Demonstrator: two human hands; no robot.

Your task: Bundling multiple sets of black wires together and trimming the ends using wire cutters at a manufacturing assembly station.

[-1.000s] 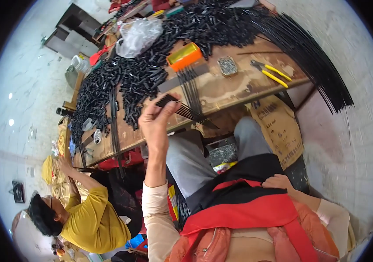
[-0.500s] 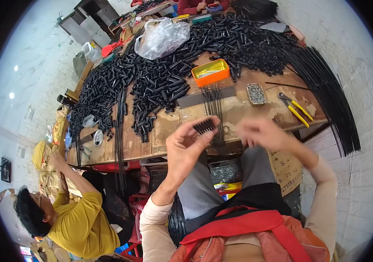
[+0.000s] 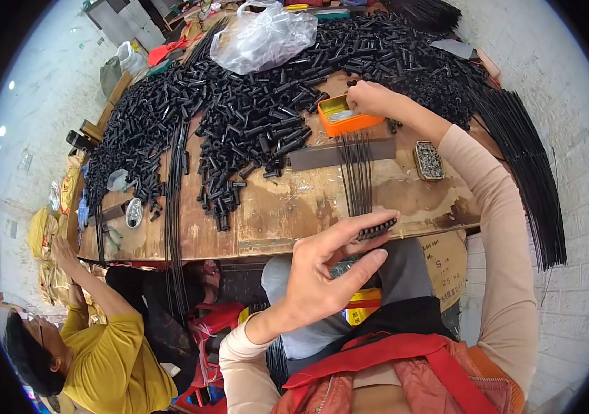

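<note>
My left hand is closed on a small black ridged piece, pinched between thumb and fingers over the table's near edge. A row of dark knobs shows along that piece. My right hand reaches over the orange box, with its bent fingers pressed together at the yellow inside, near some pale strips. Whatever they grip is hidden. Between the box and my left hand, several thin black rods lie side by side across a flat grey bar.
Heaps of short black tubes cover the far and left table, a clear plastic bag on top. A tin of small metal parts sits beside my right forearm. Long black rods overhang the right edge. A co-worker in yellow sits at left.
My right hand has gone from beside the left hand, forward to the orange box. My left hand has shifted right and turned, still holding the black piece. The view has shifted slightly.
</note>
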